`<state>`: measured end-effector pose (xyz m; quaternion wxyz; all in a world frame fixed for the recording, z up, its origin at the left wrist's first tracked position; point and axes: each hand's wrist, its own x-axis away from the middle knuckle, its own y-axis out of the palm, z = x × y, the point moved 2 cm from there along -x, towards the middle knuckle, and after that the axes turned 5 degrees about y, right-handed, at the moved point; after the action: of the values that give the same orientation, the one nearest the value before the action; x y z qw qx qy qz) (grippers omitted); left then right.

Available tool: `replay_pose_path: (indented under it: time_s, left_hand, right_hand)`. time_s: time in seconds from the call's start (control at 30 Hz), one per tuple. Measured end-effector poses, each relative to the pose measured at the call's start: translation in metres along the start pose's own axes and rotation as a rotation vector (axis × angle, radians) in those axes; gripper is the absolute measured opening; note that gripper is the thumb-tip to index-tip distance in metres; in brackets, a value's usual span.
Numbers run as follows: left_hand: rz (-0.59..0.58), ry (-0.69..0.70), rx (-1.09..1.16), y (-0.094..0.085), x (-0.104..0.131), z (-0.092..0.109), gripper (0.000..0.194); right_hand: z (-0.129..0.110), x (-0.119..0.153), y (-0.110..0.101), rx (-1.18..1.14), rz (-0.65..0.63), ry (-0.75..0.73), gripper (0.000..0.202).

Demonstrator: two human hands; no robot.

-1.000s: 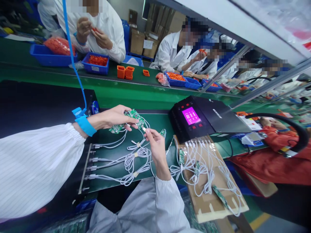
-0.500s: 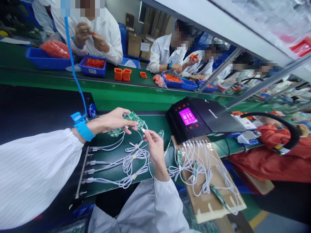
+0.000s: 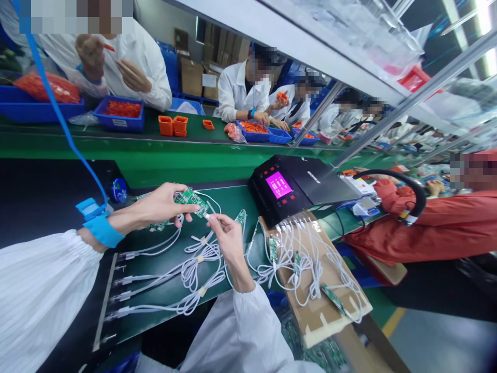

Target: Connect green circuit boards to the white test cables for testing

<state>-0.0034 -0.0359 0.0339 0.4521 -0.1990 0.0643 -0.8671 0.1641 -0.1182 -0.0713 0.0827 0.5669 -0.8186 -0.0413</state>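
A worker's left hand (image 3: pixel 166 204) holds a green circuit board (image 3: pixel 191 197) above a green surface (image 3: pixel 233 196), its grip closed on the board, while the right hand (image 3: pixel 228 239) pinches a white plug (image 3: pixel 207 216) at the board's near end, grip closed between thumb and fingers. A blue wrist strap (image 3: pixel 104 231) circles the left wrist. Below the hands, bundled white cables (image 3: pixel 202 261) lie across the surface, to the left of a cardboard sheet (image 3: pixel 301 311) bearing more cables and small green boards (image 3: pixel 333 298). Beyond the sheet sits a black device (image 3: pixel 322 181), its magenta screen (image 3: pixel 278 184) lit. Across the line, people in white coats (image 3: pixel 149 62) work behind blue bins (image 3: pixel 120 123) of orange parts (image 3: pixel 123 109); at right is a person in red clothing (image 3: pixel 430 223).
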Motion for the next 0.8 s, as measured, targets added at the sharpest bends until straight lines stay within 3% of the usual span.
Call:
replay_pose_path:
  time_s: [0.17, 0.4, 0.8]
  left_hand:
    - [0.024, 0.033, -0.027, 0.0014, -0.0028, -0.0006, 0.101]
    - [0.038, 0.208, -0.101, -0.0015, -0.0041, 0.0014, 0.043]
    - [0.047, 0.126, -0.126, -0.0025, -0.003, -0.0018, 0.045]
  right_hand:
    - [-0.0001, -0.0027, -0.0014, -0.043, -0.007, -0.013, 0.039]
    - [-0.0016, -0.0047, -0.0039, -0.052, 0.0, -0.04, 0.04]
    - [-0.0012, -0.001, -0.003, -0.054, 0.071, -0.041, 0.04]
